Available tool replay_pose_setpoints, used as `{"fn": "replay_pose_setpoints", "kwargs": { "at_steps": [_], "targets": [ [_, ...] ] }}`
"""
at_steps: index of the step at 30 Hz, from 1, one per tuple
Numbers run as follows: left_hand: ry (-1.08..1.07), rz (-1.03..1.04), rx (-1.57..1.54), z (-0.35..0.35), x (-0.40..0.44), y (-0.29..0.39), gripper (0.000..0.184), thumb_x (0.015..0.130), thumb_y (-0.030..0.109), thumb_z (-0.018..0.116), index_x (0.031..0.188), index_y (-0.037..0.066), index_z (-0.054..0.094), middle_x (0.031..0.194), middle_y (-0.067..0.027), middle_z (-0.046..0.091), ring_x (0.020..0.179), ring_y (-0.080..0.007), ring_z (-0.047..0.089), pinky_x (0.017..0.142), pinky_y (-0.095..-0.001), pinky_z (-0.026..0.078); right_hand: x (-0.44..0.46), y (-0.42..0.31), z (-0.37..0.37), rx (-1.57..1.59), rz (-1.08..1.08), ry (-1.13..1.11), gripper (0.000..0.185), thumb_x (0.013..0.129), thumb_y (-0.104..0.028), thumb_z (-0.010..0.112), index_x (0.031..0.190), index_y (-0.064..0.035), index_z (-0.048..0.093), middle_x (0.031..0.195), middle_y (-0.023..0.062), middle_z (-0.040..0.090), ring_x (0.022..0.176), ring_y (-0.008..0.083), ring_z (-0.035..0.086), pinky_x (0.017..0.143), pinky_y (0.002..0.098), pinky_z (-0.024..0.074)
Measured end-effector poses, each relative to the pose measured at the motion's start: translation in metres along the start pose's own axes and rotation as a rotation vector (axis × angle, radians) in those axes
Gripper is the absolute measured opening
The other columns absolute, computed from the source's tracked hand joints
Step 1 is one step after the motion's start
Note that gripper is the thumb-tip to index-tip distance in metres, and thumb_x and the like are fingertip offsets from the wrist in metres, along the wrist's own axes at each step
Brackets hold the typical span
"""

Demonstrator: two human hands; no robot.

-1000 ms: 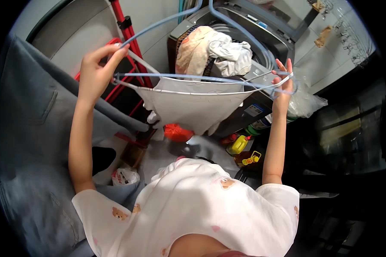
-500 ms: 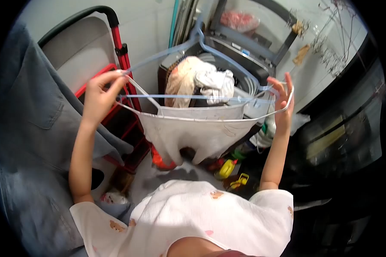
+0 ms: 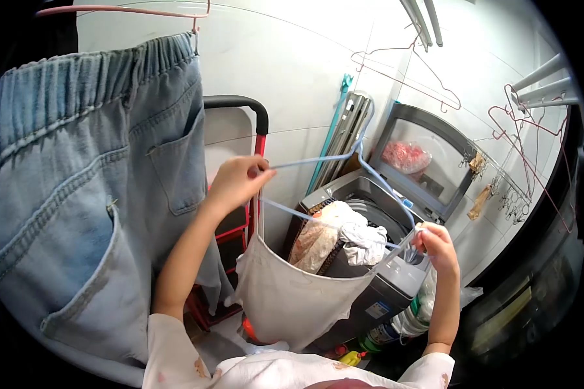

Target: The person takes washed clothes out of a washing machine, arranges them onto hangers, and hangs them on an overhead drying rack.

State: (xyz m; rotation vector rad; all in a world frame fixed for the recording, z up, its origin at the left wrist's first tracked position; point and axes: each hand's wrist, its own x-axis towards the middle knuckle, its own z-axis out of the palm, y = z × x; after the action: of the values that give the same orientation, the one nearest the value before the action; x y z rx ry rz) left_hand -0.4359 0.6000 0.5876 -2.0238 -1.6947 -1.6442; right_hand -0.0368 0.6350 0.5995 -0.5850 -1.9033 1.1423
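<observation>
A white camisole [image 3: 298, 298] hangs by its thin straps from a pale blue clothes hanger [image 3: 379, 178], its body sagging in front of my chest. My left hand [image 3: 235, 185] is closed in a pinch around the hanger's left end, where one strap runs down. At the other end, my right hand [image 3: 437, 246] is closed with fingertips on the camisole strap and the hanger's corner. The hanger's hook points up and away from me. Behind it, beige and white laundry [image 3: 365, 243] lies piled at the washing machine [image 3: 386, 285], whose lid is raised.
Light blue jeans [image 3: 78, 201] hang close on my left. Beyond them stands a red and black folding ladder [image 3: 259, 123]. Wire hangers [image 3: 428, 74] hang from rails above. Bottles [image 3: 379, 337] stand on the floor beside the washing machine.
My view has tilted up, bringing in the jeans' waistband and the rails. My right hand's fingers have gone from spread to closed at the strap. The camisole's neckline now droops between the hands.
</observation>
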Motion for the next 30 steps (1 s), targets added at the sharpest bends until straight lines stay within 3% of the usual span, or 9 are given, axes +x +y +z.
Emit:
{"fn": "replay_pose_setpoints", "kwargs": {
  "at_steps": [1,2,7,8,14,18,21,26,30],
  "targets": [
    [-0.012,-0.048,-0.099,-0.006,0.008,0.005,0.023,0.073,0.025,0.066,0.076,0.002,0.063,0.065,-0.0111,0.061,0.061,-0.0207,0.060,0.059,-0.0313,0.047,0.004,-0.006,0.002,0.019,0.001,0.055,0.023,0.084,-0.020,0.052,0.069,-0.0023,0.051,0.064,0.0008,0.047,0.057,0.0074,0.042,0.051,0.0205,0.0309],
    [0.074,0.052,0.034,-0.009,0.017,0.001,0.020,0.072,0.021,0.068,0.079,0.003,0.063,0.070,-0.0116,0.061,0.070,-0.0211,0.061,0.067,-0.0299,0.047,0.008,-0.013,0.005,0.037,0.002,0.110,0.023,0.084,-0.022,0.052,0.068,-0.0053,0.049,0.063,-0.0007,0.044,0.057,0.0075,0.040,0.051,0.0204,0.0291],
    [0.660,0.405,0.214,-0.030,0.022,0.029,0.031,0.071,0.011,0.067,0.100,0.006,0.057,0.106,-0.0137,0.053,0.097,-0.0268,0.052,0.084,-0.0346,0.041,0.029,-0.056,0.018,-0.034,-0.283,0.360,0.028,0.090,-0.024,0.047,0.068,-0.0067,0.047,0.060,-0.0019,0.041,0.056,0.0057,0.035,0.052,0.0195,0.0252],
    [0.650,0.419,0.160,-0.034,0.017,0.036,0.031,0.072,0.010,0.065,0.101,0.007,0.056,0.108,-0.0133,0.052,0.099,-0.0271,0.050,0.084,-0.0350,0.041,0.033,-0.069,0.027,-0.091,-0.345,0.469,0.030,0.090,-0.024,0.046,0.066,-0.0062,0.046,0.058,-0.0015,0.040,0.055,0.0057,0.033,0.050,0.0190,0.0229],
    [0.478,0.392,-0.213,-0.038,-0.011,0.058,0.028,0.074,0.007,0.059,0.101,0.007,0.056,0.110,-0.0115,0.051,0.099,-0.0226,0.050,0.077,-0.0298,0.043,0.079,-0.130,0.050,-0.365,-0.658,0.571,0.031,0.091,-0.021,0.043,0.067,-0.0015,0.048,0.059,-0.0011,0.042,0.057,0.0081,0.038,0.063,0.0228,0.0348],
    [0.315,0.326,-0.243,-0.030,-0.014,0.060,0.024,0.077,0.005,0.056,0.101,0.005,0.056,0.112,-0.0092,0.051,0.100,-0.0170,0.051,0.077,-0.0262,0.044,0.124,-0.150,0.059,-0.391,-0.698,0.476,0.031,0.090,-0.022,0.045,0.073,0.0012,0.057,0.062,0.0020,0.050,0.061,0.0093,0.045,0.068,0.0237,0.0394],
    [0.231,0.338,-0.203,-0.021,-0.018,0.062,0.024,0.077,0.006,0.057,0.101,0.005,0.056,0.111,-0.0092,0.052,0.099,-0.0192,0.052,0.078,-0.0283,0.044,0.154,-0.161,0.070,-0.389,-0.738,0.504,0.030,0.088,-0.023,0.048,0.081,0.0010,0.063,0.068,0.0039,0.058,0.065,0.0088,0.051,0.063,0.0222,0.0414],
    [0.164,0.327,-0.180,-0.006,-0.015,0.057,0.024,0.075,0.007,0.059,0.098,0.003,0.057,0.106,-0.0118,0.054,0.098,-0.0216,0.053,0.080,-0.0293,0.043,0.171,-0.174,0.083,-0.436,-0.771,0.477,0.030,0.090,-0.025,0.047,0.076,-0.0026,0.062,0.065,0.0005,0.055,0.062,0.0069,0.049,0.063,0.0223,0.0417],
    [0.188,0.407,-0.075,0.006,-0.013,0.048,0.025,0.073,0.011,0.063,0.095,0.002,0.057,0.093,-0.0115,0.054,0.085,-0.0216,0.054,0.070,-0.0288,0.043,0.177,-0.174,0.073,-0.504,-0.749,0.432,0.030,0.089,-0.028,0.048,0.077,-0.0049,0.062,0.064,-0.0017,0.054,0.065,0.0059,0.050,0.065,0.0240,0.0424]
  ]
}}
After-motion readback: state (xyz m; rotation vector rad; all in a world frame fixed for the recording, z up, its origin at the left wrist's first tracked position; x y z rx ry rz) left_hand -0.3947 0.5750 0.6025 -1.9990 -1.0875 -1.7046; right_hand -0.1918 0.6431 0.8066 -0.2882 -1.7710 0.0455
